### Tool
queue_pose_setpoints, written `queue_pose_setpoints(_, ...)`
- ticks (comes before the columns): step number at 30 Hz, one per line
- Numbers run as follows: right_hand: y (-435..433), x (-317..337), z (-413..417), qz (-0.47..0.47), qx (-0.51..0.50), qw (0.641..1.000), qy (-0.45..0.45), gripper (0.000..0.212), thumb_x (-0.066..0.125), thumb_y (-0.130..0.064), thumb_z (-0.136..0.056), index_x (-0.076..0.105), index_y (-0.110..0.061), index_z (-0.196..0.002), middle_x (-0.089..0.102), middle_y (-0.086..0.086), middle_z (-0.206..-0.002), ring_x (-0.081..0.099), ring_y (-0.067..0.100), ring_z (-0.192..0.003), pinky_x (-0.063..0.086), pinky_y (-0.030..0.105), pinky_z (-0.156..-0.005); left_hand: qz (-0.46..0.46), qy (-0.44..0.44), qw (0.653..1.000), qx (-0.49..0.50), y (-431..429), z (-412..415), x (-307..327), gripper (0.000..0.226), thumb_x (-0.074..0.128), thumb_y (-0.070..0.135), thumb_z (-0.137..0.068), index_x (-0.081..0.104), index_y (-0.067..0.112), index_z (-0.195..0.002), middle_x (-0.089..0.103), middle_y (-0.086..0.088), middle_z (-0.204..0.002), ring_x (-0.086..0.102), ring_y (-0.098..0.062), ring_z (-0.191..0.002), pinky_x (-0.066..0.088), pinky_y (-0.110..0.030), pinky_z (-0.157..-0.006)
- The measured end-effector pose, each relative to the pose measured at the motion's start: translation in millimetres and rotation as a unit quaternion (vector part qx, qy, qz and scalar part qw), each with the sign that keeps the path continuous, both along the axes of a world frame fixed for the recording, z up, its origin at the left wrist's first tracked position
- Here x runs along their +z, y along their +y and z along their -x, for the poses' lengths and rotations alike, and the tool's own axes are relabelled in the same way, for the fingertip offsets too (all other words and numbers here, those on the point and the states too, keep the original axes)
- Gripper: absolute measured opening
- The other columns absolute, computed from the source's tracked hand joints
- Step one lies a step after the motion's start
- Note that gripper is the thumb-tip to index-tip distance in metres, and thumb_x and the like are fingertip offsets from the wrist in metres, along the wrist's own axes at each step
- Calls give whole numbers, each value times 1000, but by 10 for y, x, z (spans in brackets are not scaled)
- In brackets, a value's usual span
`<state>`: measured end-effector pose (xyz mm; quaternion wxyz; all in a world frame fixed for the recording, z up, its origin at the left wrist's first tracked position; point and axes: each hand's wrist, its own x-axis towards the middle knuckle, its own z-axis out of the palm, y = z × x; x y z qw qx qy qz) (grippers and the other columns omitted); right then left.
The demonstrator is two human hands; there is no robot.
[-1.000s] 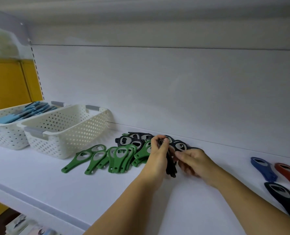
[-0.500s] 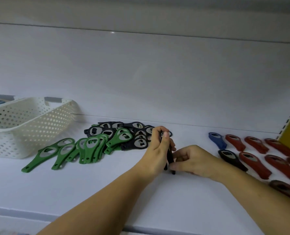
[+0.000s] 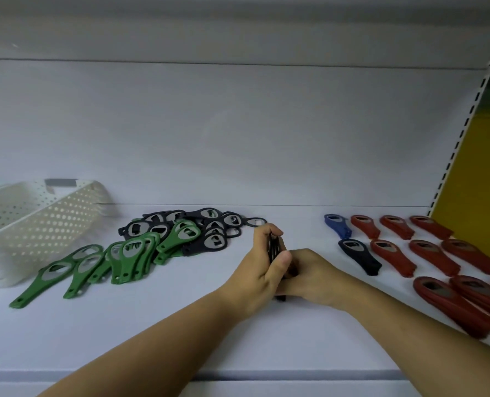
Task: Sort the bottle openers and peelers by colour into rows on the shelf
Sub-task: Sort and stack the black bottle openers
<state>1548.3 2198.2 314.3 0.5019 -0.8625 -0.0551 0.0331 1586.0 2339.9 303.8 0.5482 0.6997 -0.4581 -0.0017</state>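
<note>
My left hand [image 3: 262, 265] grips a stack of black bottle openers [image 3: 274, 246] held on edge on the white shelf [image 3: 180, 333]. My right hand [image 3: 313, 277] curls round the stack's lower end from the right. Left of the hands lie several green openers [image 3: 132, 257] fanned out, with a heap of black openers [image 3: 206, 229] behind them. To the right a blue opener [image 3: 336, 225] and a single black opener [image 3: 359, 256] lie beside rows of red openers [image 3: 435, 257].
A white perforated basket [image 3: 29, 224] stands at the far left of the shelf. The shelf's white back wall [image 3: 238, 138] rises behind everything. A perforated upright and a yellow panel [image 3: 478, 167] bound the right end.
Both hands and the black stack have shifted right, away from the heap, and the view has turned right: the second basket is gone from view and the red rows have appeared.
</note>
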Motion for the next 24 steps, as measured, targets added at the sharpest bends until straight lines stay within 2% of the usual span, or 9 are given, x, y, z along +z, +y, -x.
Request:
queue_pose_setpoints(3, -37, 24, 31, 4, -8, 1000, 10, 24, 73, -28, -61, 60, -9, -68, 55, 5, -68, 52, 15, -68, 42, 31, -67, -30, -28, 999, -8, -7, 55, 19, 32, 37, 47, -88, 27, 33, -115, 49, 1, -95, 50, -11, -79, 47, -32, -73)
queue_pose_setpoints(5, -86, 55, 52, 2, 3, 1000, 14, 34, 72, -32, -61, 58, -3, -69, 55, 8, -72, 52, 16, -70, 40, 32, -69, -45, 0, 999, -20, 4, 71, 46, 41, 45, 47, -86, 26, 41, -122, 50, 8, -108, 55, -8, -90, 50, -28, -80)
queue_pose_setpoints(6, -122, 75, 68, 5, 6, 1000, 16, 27, 74, -29, -64, 60, -6, -67, 56, 7, -72, 52, 16, -70, 41, 32, -70, -43, 27, 998, -28, 10, 70, 62, 47, 51, 43, -86, 27, 47, -126, 49, 12, -116, 55, -3, -99, 49, -24, -87)
queue_pose_setpoints(7, -166, 88, 87, 6, 8, 1000, 16, 16, 75, -24, -69, 63, -14, -63, 57, 4, -70, 53, 15, -69, 41, 30, -69, -33, 61, 997, -39, 15, 64, 73, 54, 57, 35, -87, 28, 51, -129, 49, 15, -122, 54, 1, -107, 47, -22, -93)
queue_pose_setpoints(9, -246, 70, 103, 6, 3, 1000, 10, 20, 74, -13, -78, 66, -21, -61, 58, 1, -65, 52, 14, -63, 41, 28, -65, 3, 127, 990, -60, 19, 38, 80, 60, 62, 16, -86, 39, 47, -132, 56, 18, -123, 57, -2, -111, 47, -23, -95)
queue_pose_setpoints(12, -272, -42, 98, -18, -27, 999, 1, 9, 72, -8, -76, 66, -2, -76, 56, 8, -64, 53, 17, -60, 43, 32, -62, 31, 170, 983, -55, 19, 6, 88, 61, 64, -6, -84, 51, 38, -125, 66, 20, -111, 63, -6, -103, 49, -20, -85)
queue_pose_setpoints(17, -259, -138, 81, -5, -34, 999, -21, 19, 74, -19, -75, 60, -7, -73, 53, 3, -60, 50, 15, -58, 41, 30, -60, 57, 186, 980, -34, 13, 9, 94, 57, 64, -10, -81, 57, 30, -121, 68, 11, -113, 66, -10, -100, 51, -21, -82)
queue_pose_setpoints(20, -248, -212, 78, 39, -30, 998, -48, 39, 75, -45, -69, 61, -10, -80, 51, 9, -65, 45, 14, -61, 37, 33, -60, 56, 178, 982, -38, 18, 35, 100, 59, 63, -9, -83, 55, 33, -123, 63, 4, -122, 65, -10, -106, 52, -21, -85)
queue_pose_setpoints(24, -249, -235, 66, 43, -39, 997, -46, 55, 72, -58, -62, 66, -10, -87, 62, 15, -76, 46, 13, -66, 38, 33, -63, 32, 140, 989, -45, 6, 61, 90, 63, 70, -3, -80, 55, 41, -122, 61, 7, -125, 60, -11, -115, 51, -23, -90)
